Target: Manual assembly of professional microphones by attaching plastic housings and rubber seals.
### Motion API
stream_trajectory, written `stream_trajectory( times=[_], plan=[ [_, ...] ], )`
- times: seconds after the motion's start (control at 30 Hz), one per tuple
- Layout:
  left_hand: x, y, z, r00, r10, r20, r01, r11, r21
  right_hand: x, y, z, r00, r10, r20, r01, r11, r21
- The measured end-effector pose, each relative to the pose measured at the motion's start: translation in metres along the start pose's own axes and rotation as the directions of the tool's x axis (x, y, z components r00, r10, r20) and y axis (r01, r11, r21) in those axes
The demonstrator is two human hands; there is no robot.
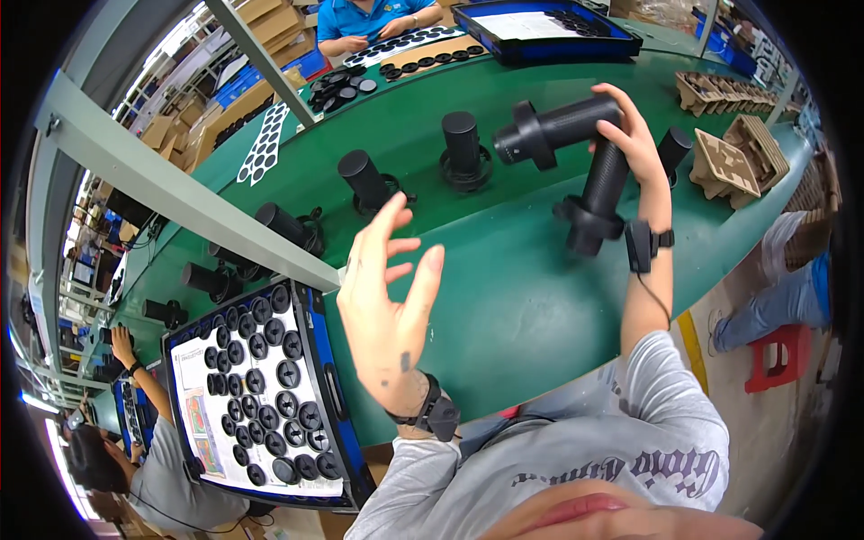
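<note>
My right hand [634, 135] is closed round the ends of two black cylinders with wide ring collars. One black cylinder [571, 124] points left, its narrower collared end away from my palm. The other collared cylinder [605, 184] hangs downward, slightly blurred, over the green bench. My left hand [382, 297] is raised over the bench with fingers apart, holding nothing. Beyond it stand similar black cylinders, one upright cylinder [362, 175] nearest its fingertips and another [461, 144] farther right. A further black cylinder [675, 148] shows partly behind my right hand.
A blue-edged black tray [328, 378] with many round black parts lies at my left. A grey post [180, 171] slants across the left side. Brown molded pulp trays [724, 166] sit at right. Co-workers sit across the bench [513, 297] and at far left; a red stool [778, 358] stands right.
</note>
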State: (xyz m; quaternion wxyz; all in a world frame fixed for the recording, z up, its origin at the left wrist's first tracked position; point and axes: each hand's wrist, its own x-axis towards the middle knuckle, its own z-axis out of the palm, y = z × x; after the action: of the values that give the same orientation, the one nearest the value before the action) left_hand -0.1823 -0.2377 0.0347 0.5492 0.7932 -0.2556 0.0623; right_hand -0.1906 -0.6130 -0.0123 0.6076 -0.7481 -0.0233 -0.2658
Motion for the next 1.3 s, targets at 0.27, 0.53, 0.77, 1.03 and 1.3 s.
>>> stream_trajectory(
  times=[0.27, 0.53, 0.77, 1.03, 1.3],
  plan=[
    [-0.013, 0.017, 0.039, 0.992, 0.067, -0.108, -0.086, 0.979, -0.182, -0.039, -0.027, 0.113, 0.993, -0.105, -0.062, 0.117, 0.676, 0.728],
    [-0.024, 0.022, 0.034, 0.894, 0.361, -0.265, -0.38, 0.925, -0.021, -0.04, -0.03, 0.12, 0.973, -0.087, 0.213, -0.109, 0.644, 0.758],
    [-0.029, 0.027, 0.033, 0.851, 0.488, -0.195, -0.49, 0.871, 0.042, -0.051, -0.064, 0.135, 0.99, -0.018, 0.138, -0.106, 0.54, 0.835],
    [-0.032, 0.034, 0.026, 0.831, 0.552, -0.064, -0.539, 0.829, 0.152, -0.06, -0.088, 0.138, 0.972, 0.235, 0.016, -0.14, 0.52, 0.843],
    [-0.027, 0.032, 0.023, 0.7, 0.714, 0.007, -0.691, 0.675, 0.256, -0.061, -0.084, 0.135, 0.977, 0.2, 0.076, -0.164, 0.471, 0.867]
  ],
)
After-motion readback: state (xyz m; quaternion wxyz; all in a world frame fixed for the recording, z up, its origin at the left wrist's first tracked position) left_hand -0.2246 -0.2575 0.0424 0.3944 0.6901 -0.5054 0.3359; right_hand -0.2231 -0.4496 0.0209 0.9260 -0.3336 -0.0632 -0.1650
